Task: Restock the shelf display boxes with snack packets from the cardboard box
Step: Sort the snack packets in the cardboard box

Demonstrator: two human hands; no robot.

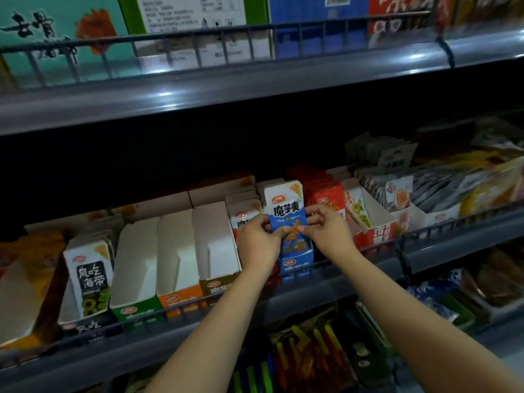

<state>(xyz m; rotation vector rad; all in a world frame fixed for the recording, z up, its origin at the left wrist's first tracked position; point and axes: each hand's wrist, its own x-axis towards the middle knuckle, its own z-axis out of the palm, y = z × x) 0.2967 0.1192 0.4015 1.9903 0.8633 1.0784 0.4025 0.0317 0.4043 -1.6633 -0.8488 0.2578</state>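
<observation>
Both hands are gripping a blue-and-white foil snack packet (287, 215) standing upright in the blue cardboard display box (296, 260) on the grey metal shelf (312, 282): left hand (259, 241) pinching its left edge, right hand (327, 229) its right, fingers (314, 212) curled. Just left of the blue box, three white-lined display boxes (175, 256) are standing unfilled.

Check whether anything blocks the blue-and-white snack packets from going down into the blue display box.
Nothing visible does. Both hands, left and right, pinch the blue-and-white snack packets directly above the blue cardboard display box; the packets' lower ends already seem to sit inside it.
</observation>
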